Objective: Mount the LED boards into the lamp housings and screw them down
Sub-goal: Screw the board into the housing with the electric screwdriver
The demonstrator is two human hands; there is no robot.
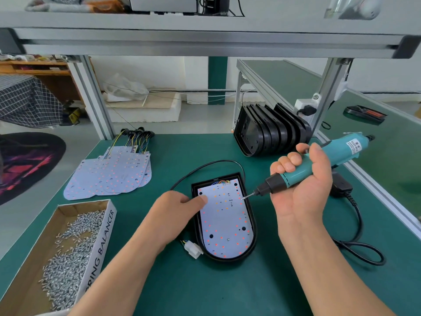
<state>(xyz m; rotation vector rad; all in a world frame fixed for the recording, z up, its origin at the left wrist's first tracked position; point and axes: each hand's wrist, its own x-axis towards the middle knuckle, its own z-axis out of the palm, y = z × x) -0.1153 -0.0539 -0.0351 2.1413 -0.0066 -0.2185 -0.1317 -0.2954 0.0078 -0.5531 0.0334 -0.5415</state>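
Observation:
A black lamp housing (252, 221) lies in the middle of the green table with a white LED board (225, 224) seated inside it. My left hand (175, 213) rests at the housing's left edge, thumb tip pressing on the board's upper left. My right hand (303, 179) grips a teal electric screwdriver (319, 165). Its bit tip touches the board's right edge near the top. A black cable loops from the housing's top, and a white connector (193, 250) lies at its lower left.
A cardboard box of loose screws (68, 252) stands front left. Several spare LED boards with wires (111, 172) lie behind it. Several empty black housings (271, 133) stand stacked at the back right. The screwdriver's black cord (357, 242) coils to the right.

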